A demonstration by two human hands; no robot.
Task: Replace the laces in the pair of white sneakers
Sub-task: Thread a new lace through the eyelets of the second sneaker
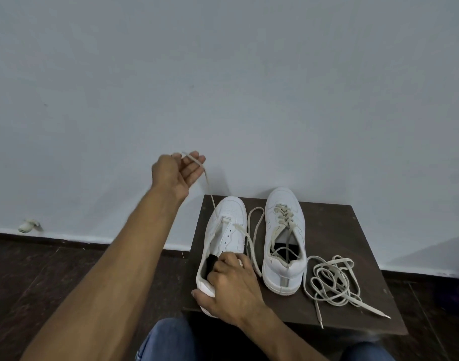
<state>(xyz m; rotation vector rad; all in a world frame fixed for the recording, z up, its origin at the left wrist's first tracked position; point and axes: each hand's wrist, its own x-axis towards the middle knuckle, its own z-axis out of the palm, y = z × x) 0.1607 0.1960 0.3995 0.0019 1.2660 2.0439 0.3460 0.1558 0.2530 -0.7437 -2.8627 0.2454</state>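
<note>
Two white sneakers stand on a small dark wooden table [335, 230], toes toward the wall. My right hand [229, 282] grips the heel of the left sneaker [228, 225]. My left hand [175, 173] is raised up and to the left, pinching one end of a cream lace [209, 188] that runs taut down into the left sneaker's lowest eyelets. The lace's other half loops between the two shoes. The right sneaker [284, 241] is laced partway with a greyish lace. A loose cream lace [332, 282] lies coiled on the table to its right.
A pale blue-grey wall stands right behind the table. The floor is dark wood. A small whitish scrap [29, 225] sits at the wall's base on the left. My knees in blue jeans [168, 340] are at the bottom edge.
</note>
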